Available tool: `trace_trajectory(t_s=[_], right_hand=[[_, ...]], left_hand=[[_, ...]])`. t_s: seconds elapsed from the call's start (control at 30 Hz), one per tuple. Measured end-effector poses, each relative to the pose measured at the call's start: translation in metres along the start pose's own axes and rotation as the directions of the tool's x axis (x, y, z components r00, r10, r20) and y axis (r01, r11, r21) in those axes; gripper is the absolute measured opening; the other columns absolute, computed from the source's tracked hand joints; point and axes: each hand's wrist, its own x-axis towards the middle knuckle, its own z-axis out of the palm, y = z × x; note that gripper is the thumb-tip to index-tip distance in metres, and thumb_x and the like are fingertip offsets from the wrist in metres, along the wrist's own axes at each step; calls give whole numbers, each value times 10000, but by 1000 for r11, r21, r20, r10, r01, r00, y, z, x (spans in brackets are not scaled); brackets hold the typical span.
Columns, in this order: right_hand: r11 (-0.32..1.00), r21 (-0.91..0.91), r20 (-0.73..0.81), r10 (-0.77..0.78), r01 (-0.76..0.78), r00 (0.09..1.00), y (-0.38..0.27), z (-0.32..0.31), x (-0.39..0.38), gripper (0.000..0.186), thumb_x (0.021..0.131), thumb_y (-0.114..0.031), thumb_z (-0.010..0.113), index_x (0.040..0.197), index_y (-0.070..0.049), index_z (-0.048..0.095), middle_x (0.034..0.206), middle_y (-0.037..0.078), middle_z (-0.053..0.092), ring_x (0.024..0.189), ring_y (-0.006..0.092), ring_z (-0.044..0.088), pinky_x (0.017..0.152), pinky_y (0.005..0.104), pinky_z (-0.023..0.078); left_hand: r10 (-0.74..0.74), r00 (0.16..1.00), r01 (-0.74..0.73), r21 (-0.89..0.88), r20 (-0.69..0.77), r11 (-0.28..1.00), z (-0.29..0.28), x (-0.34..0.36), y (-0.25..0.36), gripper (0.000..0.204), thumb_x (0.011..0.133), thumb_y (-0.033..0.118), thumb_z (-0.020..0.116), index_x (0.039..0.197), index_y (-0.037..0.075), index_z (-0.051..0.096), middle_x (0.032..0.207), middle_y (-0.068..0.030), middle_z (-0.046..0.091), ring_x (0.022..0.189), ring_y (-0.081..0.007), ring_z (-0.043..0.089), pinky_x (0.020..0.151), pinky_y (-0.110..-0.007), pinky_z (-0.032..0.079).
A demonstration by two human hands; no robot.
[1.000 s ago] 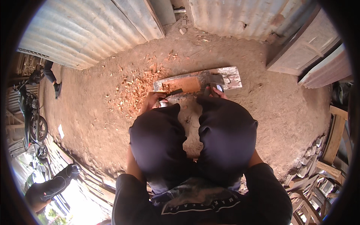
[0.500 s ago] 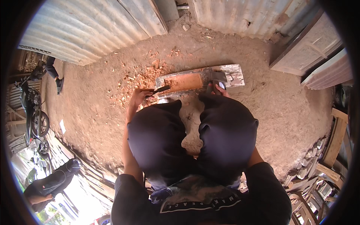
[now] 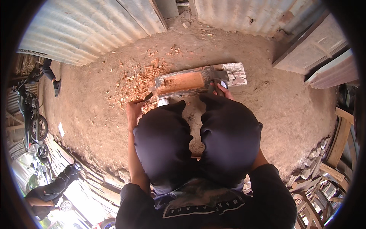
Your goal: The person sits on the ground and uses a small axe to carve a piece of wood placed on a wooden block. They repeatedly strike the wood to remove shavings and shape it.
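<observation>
A long wooden block (image 3: 162, 81) with a shallow orange-brown recess lies across the ground beyond my knees. My left hand (image 3: 134, 109) is closed around a chisel (image 3: 148, 97), held just off the block's left end, its dark blade pointing up and right. At the block's right part, my right hand (image 3: 224, 92) grips a hammer (image 3: 220, 75) by its handle. The hammer's dark head rests over or on the block; whether it touches cannot be made out. My fingers partly hide both handles.
Wood chips (image 3: 137, 84) lie scattered left of the block. Corrugated metal sheets (image 3: 91, 30) and a wooden panel (image 3: 314, 49) stand beyond. A motorcycle (image 3: 32, 110) is at the left, with another person (image 3: 53, 191) at lower left. Scrap wood (image 3: 312, 202) piles up at lower right.
My left hand has drawn the chisel left and toward me, off the recess. Loose chips at the recess's left end are gone. My right hand and the hammer stay nearly still.
</observation>
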Motion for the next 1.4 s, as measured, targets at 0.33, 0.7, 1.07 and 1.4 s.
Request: trace_trajectory(t_s=[0.33, 0.7, 1.07, 1.4], right_hand=[[1000, 2, 34, -11, 11, 999, 7, -9, 27, 413, 1010, -368, 670, 1320, -103, 607, 829, 1, 581, 711, 110, 565, 672, 256, 489], [999, -28, 64, 34, -32, 997, 20, 12, 30, 409, 998, -371, 686, 1299, -106, 605, 810, -3, 575, 682, 103, 548, 643, 257, 478], [999, 26, -9, 41, -40, 999, 14, 38, 3, 394, 984, -354, 718, 1290, -119, 637, 819, -25, 596, 710, 86, 568, 666, 248, 493], [998, 47, 1, 29, -29, 1000, 18, 21, 10, 407, 1002, -353, 693, 1321, -113, 611, 807, -18, 599, 709, 86, 582, 643, 242, 495]], left_hand=[[89, 974, -22, -308, 207, 951, 41, 19, 49, 395, 916, 150, 649, 1236, -69, 716, 855, -126, 773, 457, -139, 583, 447, -271, 461], [644, 761, -625, -359, -83, 693, 42, 28, -62, 314, 890, 168, 672, 1106, -44, 755, 908, -131, 772, 854, -210, 727, 748, -362, 567], [397, 917, -391, -228, -21, 891, 41, 24, -38, 333, 889, 146, 675, 1135, -59, 766, 889, -121, 787, 702, -145, 693, 634, -271, 517], [241, 970, -242, 10, 31, 970, 36, 12, 3, 350, 855, 239, 710, 1095, 1, 798, 803, -110, 779, 689, -173, 688, 675, -336, 519]])
